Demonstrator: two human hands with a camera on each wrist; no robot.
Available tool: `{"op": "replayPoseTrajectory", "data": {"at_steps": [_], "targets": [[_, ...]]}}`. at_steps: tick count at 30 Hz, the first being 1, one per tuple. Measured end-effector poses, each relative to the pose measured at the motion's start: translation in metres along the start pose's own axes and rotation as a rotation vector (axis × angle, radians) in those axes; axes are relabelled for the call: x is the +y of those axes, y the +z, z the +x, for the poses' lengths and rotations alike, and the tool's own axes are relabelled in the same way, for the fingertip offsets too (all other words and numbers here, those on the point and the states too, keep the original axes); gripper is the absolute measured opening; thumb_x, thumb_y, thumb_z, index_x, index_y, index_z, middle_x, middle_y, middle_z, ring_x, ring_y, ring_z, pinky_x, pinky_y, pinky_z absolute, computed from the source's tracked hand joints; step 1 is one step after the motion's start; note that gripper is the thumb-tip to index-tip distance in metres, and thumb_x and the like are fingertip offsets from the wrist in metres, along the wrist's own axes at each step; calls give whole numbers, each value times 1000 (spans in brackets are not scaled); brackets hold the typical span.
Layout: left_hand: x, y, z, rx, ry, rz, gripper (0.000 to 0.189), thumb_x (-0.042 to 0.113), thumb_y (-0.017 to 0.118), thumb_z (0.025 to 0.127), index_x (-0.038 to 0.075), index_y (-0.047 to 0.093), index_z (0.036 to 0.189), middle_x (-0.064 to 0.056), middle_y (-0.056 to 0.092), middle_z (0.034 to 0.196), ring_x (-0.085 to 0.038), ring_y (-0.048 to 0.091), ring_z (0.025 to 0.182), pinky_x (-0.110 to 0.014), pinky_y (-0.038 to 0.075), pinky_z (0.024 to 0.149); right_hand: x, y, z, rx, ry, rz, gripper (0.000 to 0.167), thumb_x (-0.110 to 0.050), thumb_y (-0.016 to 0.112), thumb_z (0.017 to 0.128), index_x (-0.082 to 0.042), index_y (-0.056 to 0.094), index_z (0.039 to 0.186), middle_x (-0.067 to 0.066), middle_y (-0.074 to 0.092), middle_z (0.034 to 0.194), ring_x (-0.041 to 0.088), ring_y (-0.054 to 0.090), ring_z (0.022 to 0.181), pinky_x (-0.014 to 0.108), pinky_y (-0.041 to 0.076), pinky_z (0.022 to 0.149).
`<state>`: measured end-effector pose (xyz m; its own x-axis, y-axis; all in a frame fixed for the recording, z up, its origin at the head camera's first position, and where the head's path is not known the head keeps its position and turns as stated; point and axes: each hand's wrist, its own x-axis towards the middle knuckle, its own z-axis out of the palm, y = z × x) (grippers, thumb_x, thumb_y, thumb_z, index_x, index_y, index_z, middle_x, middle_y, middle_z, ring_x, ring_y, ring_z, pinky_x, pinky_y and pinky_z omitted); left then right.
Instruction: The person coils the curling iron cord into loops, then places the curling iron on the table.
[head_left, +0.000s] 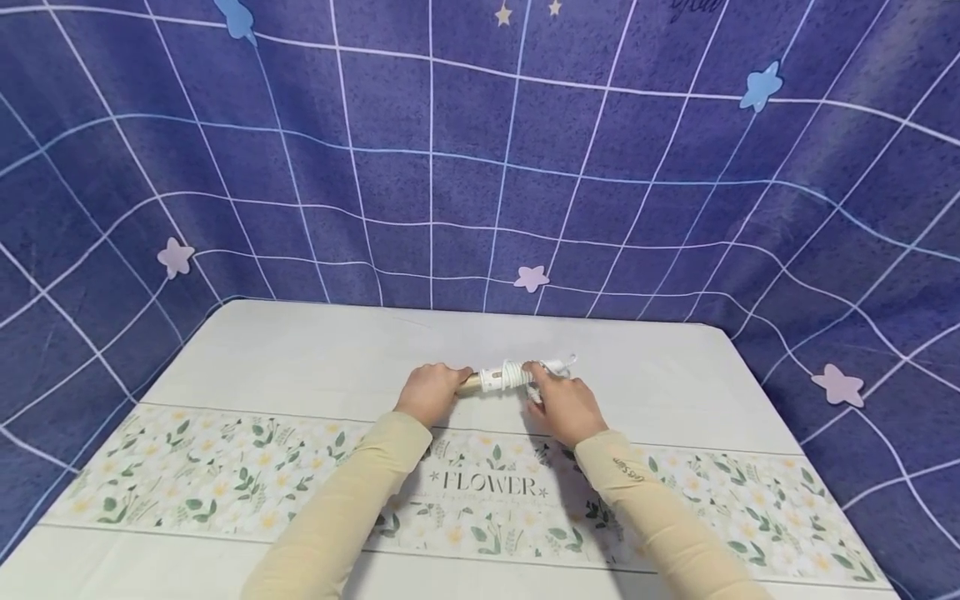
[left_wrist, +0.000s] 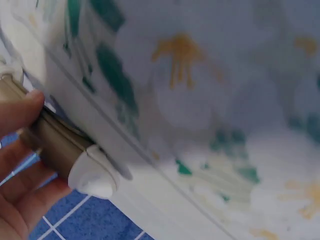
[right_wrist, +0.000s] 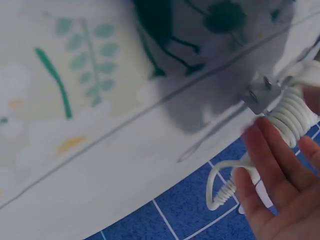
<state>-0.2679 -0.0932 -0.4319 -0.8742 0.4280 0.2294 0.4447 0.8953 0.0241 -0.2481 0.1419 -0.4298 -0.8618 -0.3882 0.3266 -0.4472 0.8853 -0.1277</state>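
Note:
A hair iron [head_left: 492,380] with a tan barrel and a white handle is held level above the table, its white power cord [head_left: 514,374] wound round the handle. My left hand [head_left: 433,393] grips the barrel [left_wrist: 60,145], thumb on one side and fingers on the other; the barrel's white tip [left_wrist: 92,175] sticks out past them. At the other end, my right hand [head_left: 566,406] holds the wound cord, fingers [right_wrist: 272,165] along one side of the coils and thumb opposite. A two-pin plug [right_wrist: 262,94] stands beside the coils, and a loop of cord hangs by the fingertips.
The white table [head_left: 330,350] carries a printed flower band [head_left: 225,467] with the word FLOWER across its middle. A blue gridded curtain [head_left: 465,192] with star shapes surrounds the table's back and sides.

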Motion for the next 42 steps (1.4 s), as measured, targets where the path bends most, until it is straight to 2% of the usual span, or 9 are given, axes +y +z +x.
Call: {"op": "replayPoseTrajectory", "data": {"at_steps": [4,7,10,13,17,21,28,35,42], "targets": [[3,0,0,38,5,6,30,10,74,88,16,76,117,-8,77,99,-27,75,84,-40,60,75,2,-4,11,97,-24,38,19,-22,77,92,-10,74,106,11,68,100,29,65,86,44,55,74],[5,1,-1,57,16,23,28,13,74,89,17,76,116,-8,78,97,-26,75,83,-39,61,74,4,-5,19,81,-13,78,12,-21,78,91,-10,73,93,12,66,115,31,64,104,46,53,86],[5,3,-1,57,38,35,30,14,74,89,17,75,119,-8,77,95,-25,75,81,-38,60,73,8,-6,26,-26,51,132,23,-24,77,92,-8,68,105,14,69,119,33,66,108,48,52,94],[4,4,0,50,72,51,32,13,74,89,17,74,121,-8,77,93,-25,74,79,-39,60,71,16,-10,30,-180,112,157,48,-29,74,94,-6,58,134,16,71,116,35,68,103,50,49,100],[6,3,4,41,104,37,31,10,75,89,17,75,120,-9,77,94,-26,74,80,-40,60,71,31,-16,29,-310,56,110,59,-26,72,96,-4,52,147,19,67,128,38,65,114,52,45,106],[10,5,9,55,86,8,28,8,75,88,16,76,115,-9,77,96,-26,74,82,-40,60,72,40,-16,24,-281,-28,39,49,-24,74,94,-5,63,137,15,67,130,34,66,116,51,45,106],[19,7,18,44,10,-7,21,8,73,89,13,77,109,-8,77,96,-25,74,85,-39,60,74,45,-8,22,-213,0,-38,47,-23,75,92,-7,64,136,13,69,128,32,67,114,53,45,105],[16,5,14,-13,-43,-113,41,0,75,86,15,73,123,-6,76,109,-24,73,98,-40,58,85,46,-6,24,-264,91,59,50,-22,73,94,-5,60,140,17,65,132,37,61,123,52,42,109],[8,9,7,-20,-46,-166,58,-2,74,83,13,64,138,-8,70,127,-27,67,115,-45,51,101,47,-5,22,-275,113,27,58,-26,72,95,-5,54,146,22,60,139,39,54,131,54,36,113]]}}
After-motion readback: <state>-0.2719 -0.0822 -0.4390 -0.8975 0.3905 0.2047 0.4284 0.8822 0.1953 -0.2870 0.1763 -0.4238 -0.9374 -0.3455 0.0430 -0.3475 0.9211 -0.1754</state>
